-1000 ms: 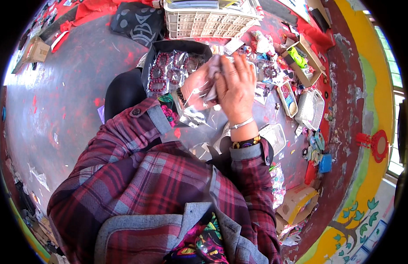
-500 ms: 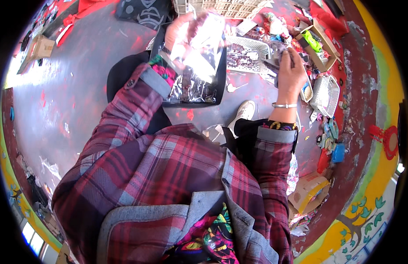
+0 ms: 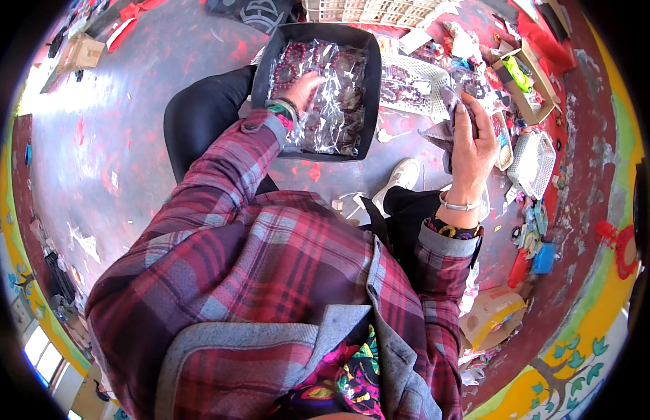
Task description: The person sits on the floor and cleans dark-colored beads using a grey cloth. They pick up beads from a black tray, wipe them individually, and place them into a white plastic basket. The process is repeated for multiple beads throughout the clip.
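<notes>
Head view: the left forearm slants up and inward, and the left hand [image 3: 303, 92] reaches into a black tray [image 3: 372, 105], its fingers pointing up and rightward. Whether they grip a packet cannot be told. The right forearm rises steeply to the right hand [image 3: 473, 143], whose thumb and fingers pinch a grey-purple cloth [image 3: 445, 129] that hangs to their left. Clear bags of dark red beaded bracelets [image 3: 344, 87] lie in the tray, beneath the left fingers and to their right. A white mesh basket [image 3: 440, 87] holding dark items sits beyond the cloth, up and left of the right fingers; a second white basket [image 3: 534, 164] is right of them. Farther beyond the right fingers stands an open cardboard box [image 3: 542, 87]; past the left fingers and the tray, a cream plastic crate [image 3: 381, 12].
</notes>
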Tool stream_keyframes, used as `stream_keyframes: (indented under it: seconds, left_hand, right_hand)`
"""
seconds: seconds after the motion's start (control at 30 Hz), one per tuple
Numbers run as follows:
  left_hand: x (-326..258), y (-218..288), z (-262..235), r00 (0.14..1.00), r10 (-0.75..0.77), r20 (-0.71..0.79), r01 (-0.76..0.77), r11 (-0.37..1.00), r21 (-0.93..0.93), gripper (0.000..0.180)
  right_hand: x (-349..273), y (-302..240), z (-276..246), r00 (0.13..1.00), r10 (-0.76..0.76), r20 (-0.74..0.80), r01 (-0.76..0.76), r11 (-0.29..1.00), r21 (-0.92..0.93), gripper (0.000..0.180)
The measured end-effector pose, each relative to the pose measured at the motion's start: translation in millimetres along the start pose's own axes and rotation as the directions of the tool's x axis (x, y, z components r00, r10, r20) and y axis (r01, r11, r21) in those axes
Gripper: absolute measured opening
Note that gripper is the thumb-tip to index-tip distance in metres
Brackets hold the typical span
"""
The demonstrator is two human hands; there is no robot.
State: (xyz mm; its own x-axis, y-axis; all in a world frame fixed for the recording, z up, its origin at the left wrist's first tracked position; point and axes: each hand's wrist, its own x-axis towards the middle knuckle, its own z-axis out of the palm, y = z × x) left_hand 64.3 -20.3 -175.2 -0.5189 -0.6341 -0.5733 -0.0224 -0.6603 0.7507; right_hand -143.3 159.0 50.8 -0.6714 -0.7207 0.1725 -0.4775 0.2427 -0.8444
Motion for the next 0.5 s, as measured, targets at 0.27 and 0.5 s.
stream_keyframes:
  seconds: [0.27, 0.5]
  left_hand:
    - [52, -98, -23, 0.798, 0.552, -0.241, -0.123, 0.541, 0.832, 0.069]
    - [50, -84, -11, 0.707, 0.660, -0.253, -0.141, 0.483, 0.864, 0.036]
  right_hand:
    - [5, 9, 5, 1.000, -0.015, 0.011, 0.015, 0.998, 0.067, 0.023]
    - [16, 12, -49, 0.970, 0.225, -0.089, -0.071, 0.616, 0.785, 0.035]
